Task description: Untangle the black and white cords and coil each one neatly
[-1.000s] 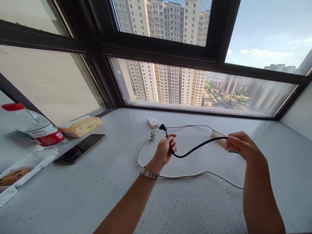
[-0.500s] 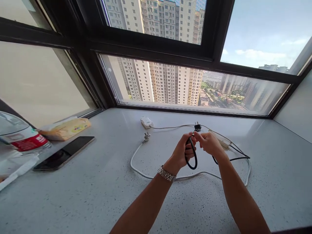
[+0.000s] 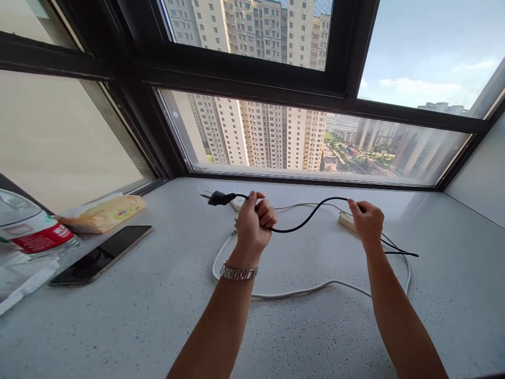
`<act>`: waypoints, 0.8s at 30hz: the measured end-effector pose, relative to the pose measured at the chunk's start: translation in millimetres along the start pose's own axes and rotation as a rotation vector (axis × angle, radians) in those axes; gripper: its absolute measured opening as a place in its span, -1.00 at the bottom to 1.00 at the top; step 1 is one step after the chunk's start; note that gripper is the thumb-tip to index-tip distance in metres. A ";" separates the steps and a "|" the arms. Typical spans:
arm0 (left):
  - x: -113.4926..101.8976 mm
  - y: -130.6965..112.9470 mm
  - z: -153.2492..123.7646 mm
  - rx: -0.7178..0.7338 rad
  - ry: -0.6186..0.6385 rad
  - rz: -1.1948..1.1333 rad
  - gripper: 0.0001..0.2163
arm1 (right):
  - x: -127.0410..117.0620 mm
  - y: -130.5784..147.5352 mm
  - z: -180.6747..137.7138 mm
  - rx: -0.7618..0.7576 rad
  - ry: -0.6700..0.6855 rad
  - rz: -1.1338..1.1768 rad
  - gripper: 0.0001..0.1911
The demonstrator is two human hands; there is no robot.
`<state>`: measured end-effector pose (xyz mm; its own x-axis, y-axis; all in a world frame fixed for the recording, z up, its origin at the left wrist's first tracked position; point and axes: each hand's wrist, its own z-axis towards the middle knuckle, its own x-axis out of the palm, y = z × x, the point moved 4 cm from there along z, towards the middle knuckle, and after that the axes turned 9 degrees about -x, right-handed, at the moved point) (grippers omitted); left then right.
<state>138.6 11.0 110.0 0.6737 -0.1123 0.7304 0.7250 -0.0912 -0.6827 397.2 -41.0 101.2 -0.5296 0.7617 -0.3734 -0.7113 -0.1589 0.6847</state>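
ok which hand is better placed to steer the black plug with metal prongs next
Left, most likely: the left hand grips the slim black flexible cord close behind the black plug, which juts out leftward. The right hand pinches the cord farther along, likely giving less control.

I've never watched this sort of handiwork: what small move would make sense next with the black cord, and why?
Probably bring the right hand toward the left hand, folding the black cord into a loop: the left hand grips it near the black plug, the right pinches it farther along, and the span between them curves slackly.
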 end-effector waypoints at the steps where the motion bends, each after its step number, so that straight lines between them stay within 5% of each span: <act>1: 2.0 3.1 -1.1 0.002 0.006 0.080 -0.79 | -0.2 3.6 -2.6 -0.036 -0.026 -0.093 -0.58; 8: 28.8 61.9 -14.4 -0.122 0.167 0.467 -0.66 | 16.5 48.1 -32.7 -0.231 0.059 -0.292 -0.59; 13: 35.1 81.1 -23.4 -0.114 0.173 0.399 -0.54 | 31.5 83.1 -60.5 -0.431 0.371 -0.170 -0.53; 17: 35.1 77.0 -21.4 -0.119 0.165 0.380 -0.60 | 40.9 88.8 -74.4 -0.477 0.493 -0.060 -0.43; 22: 27.7 45.9 -11.4 -0.004 0.014 0.256 -0.76 | 52.0 73.5 -72.5 -0.368 0.301 0.298 -0.33; 24: 26.0 23.7 -11.1 0.017 0.063 0.122 -0.78 | 62.7 62.2 -68.9 -0.282 0.429 0.309 -0.43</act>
<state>171.8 -5.2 112.6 0.7471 -0.1832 0.6390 0.6409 -0.0567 -0.7656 287.9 -46.4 77.2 -0.8293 0.3408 -0.4428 -0.5583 -0.5383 0.6313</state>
